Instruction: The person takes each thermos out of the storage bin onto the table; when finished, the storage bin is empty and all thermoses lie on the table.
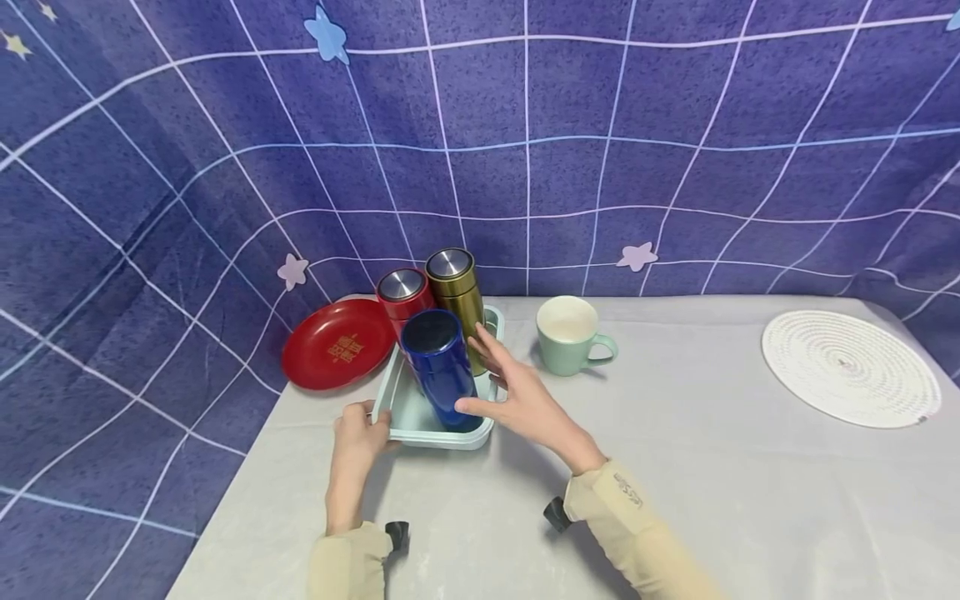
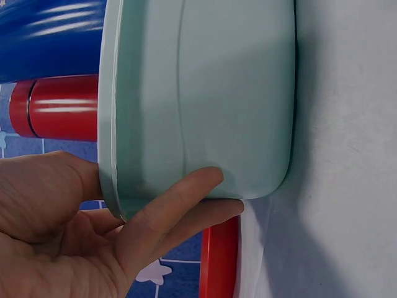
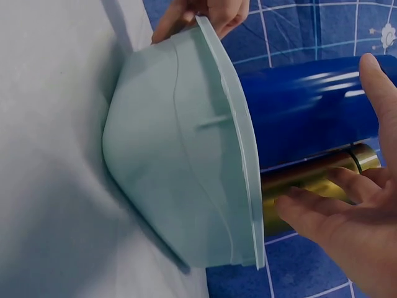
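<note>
A pale green plastic tub [image 1: 438,438] stands on the table with three thermos flasks upright in it. The blue flask [image 1: 444,371] is nearest the front, the red flask [image 1: 402,292] behind it to the left, and the gold flask [image 1: 454,279] at the back right. My left hand [image 1: 356,442] grips the tub's front left corner, thumb at the rim and fingers against the outer wall [image 2: 236,112]. With fingers spread, my right hand [image 1: 525,404] is beside the blue and gold flasks; whether it touches them I cannot tell.
A red plate [image 1: 330,354] lies left of the tub. To the right stands a light green mug [image 1: 567,346], its handle pointing right. A round white woven mat [image 1: 847,367] lies at far right. Blue gridded cloth [image 1: 570,175] hangs behind the table.
</note>
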Demonstrator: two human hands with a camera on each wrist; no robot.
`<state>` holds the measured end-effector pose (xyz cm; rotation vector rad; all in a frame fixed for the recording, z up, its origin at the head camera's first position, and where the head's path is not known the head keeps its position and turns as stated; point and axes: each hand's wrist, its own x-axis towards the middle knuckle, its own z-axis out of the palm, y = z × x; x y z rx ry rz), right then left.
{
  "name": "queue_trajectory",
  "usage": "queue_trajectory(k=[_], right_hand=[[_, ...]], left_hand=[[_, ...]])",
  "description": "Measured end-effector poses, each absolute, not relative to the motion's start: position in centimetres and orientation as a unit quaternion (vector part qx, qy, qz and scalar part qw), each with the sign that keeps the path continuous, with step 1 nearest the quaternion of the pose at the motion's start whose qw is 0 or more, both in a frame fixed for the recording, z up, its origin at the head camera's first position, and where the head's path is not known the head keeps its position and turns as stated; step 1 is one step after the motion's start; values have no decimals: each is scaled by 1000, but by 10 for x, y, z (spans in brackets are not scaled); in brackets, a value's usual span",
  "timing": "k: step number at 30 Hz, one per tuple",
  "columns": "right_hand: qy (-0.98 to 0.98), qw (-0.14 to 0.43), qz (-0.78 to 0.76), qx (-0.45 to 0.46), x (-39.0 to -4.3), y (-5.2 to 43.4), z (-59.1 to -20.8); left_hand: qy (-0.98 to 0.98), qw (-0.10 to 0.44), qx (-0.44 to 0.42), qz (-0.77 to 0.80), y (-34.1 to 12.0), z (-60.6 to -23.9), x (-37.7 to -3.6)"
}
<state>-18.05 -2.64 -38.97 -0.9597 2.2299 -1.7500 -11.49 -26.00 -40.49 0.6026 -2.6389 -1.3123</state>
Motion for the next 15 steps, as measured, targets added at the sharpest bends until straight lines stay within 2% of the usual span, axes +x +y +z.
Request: queue_trajectory(k=[9, 15], right_hand=[[734, 69, -588, -333, -181, -44, -393], [738, 41, -594, -318, -182, -54, -397]], left_hand=[[-879, 71, 202, -426, -259, -406, -115], [-881, 68, 204, -421, -259, -405, -115]])
